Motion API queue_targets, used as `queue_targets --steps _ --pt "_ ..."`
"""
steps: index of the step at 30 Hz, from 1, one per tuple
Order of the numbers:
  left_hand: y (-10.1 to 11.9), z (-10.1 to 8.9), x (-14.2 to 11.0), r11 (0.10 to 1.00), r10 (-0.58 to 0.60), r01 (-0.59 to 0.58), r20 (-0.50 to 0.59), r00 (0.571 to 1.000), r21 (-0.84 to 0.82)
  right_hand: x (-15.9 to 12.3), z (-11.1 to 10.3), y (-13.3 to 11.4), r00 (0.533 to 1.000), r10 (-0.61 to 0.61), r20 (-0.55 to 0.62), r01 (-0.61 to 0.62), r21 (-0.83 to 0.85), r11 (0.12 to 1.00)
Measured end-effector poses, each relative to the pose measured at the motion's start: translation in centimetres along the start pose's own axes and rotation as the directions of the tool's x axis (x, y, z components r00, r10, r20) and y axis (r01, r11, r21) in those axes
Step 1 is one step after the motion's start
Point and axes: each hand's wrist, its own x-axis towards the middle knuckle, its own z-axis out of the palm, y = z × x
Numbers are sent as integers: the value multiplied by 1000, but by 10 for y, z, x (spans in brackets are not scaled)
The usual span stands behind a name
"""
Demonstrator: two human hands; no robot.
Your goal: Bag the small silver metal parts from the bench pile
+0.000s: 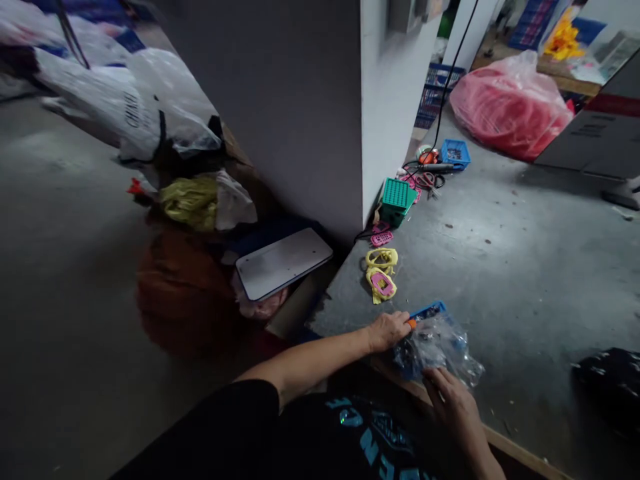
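Note:
A small blue basket (pixel 431 309) sits at the near edge of the grey work surface, with a crumpled clear plastic bag (pixel 447 343) lying over it. Dark small contents show through the film, too blurred to name. My left hand (pixel 390 331) is at the basket's left side, fingers curled beside the bag. Something small and orange (pixel 411 324) shows at its fingertips; what the fingers grip is hidden. From the near side, my right hand (pixel 453 399) pinches the lower edge of the bag, fingers bent.
Yellow and pink plastic pieces (pixel 383 283) lie beyond my left hand. Farther back stand a green basket (pixel 397 193), scissors (pixel 429 180) and another blue basket (pixel 455 153) beside a pillar (pixel 390 100). A white board (pixel 284 263) lies at left; a dark bundle (pixel 607 387) sits right.

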Motion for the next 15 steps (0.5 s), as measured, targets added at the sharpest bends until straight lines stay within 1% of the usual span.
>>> queue_targets --steps 2,5,8,10,11,13,14,15 --pt "0 7 9 1000 12 -12 8 1000 0 -1 4 0 999 17 27 -17 -3 1000" --pt "0 17 16 1000 2 -2 16 1000 -12 -3 12 -1 988 75 135 -71 -37 997" --pt "-2 19 11 998 -32 32 9 999 -49 -4 19 -6 960 148 239 -134 -72 988" --pt "-5 18 1 993 -80 78 -22 997 -83 -5 25 -12 950 165 265 -151 -72 986" --pt "-6 17 -5 985 -127 119 -54 990 -127 -6 29 -15 952 162 261 -148 -73 986" --pt "-8 16 -17 939 -234 198 -99 967 -281 -7 39 -21 959 158 235 -136 -105 985" --pt "-8 16 -21 901 -268 218 -85 960 -374 -7 45 -24 960 168 224 -139 -137 981" --pt "-8 16 -25 862 -277 224 -52 960 -455 -7 51 -27 957 190 220 -152 -176 973"
